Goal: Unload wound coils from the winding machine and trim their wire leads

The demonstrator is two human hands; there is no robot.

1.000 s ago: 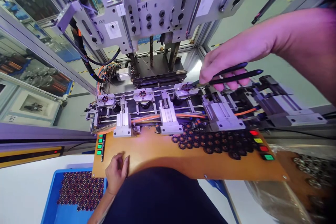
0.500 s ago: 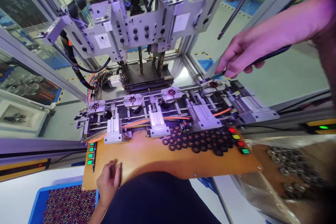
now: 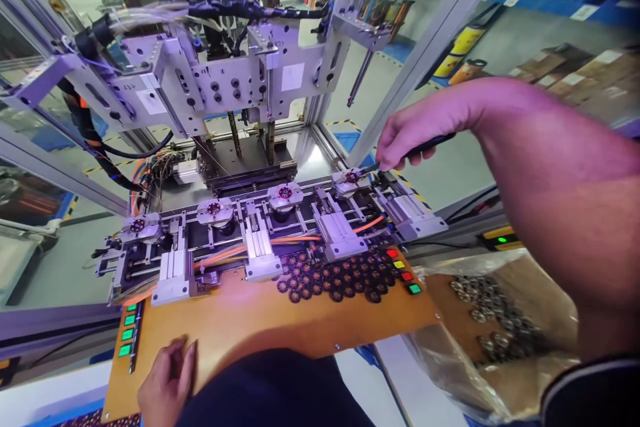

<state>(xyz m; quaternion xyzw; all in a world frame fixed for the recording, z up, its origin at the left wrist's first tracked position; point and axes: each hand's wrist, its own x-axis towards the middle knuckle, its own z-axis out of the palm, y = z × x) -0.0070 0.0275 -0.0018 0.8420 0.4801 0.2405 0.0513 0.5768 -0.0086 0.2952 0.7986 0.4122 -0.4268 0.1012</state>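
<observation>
My right hand [image 3: 413,130] is closed around a slim dark hand tool [image 3: 433,143] that sticks out behind the fingers. The tool's front end reaches the rightmost metal fixture [image 3: 341,185], beside a small round part [image 3: 351,177] with red and black on it. Fine detail at the tip is too small to make out. My left hand [image 3: 163,380] rests near the left front of the orange board [image 3: 225,327], loosely curled, its thumb apart from the fingers and nothing visible in it. Similar round parts sit in the other fixtures, one being the middle part [image 3: 285,193].
Many dark ring parts [image 3: 337,280] lie on the board beside coloured buttons [image 3: 407,277]. A black pen [image 3: 135,337] lies by the green buttons at left. Above hangs a metal machine head [image 3: 225,80]. At right, a plastic-lined box [image 3: 435,340] holds metal parts.
The camera view has shifted and turned right. My right hand's tool has come in closer over the rightmost fixture's round part. My left hand stays on the board.
</observation>
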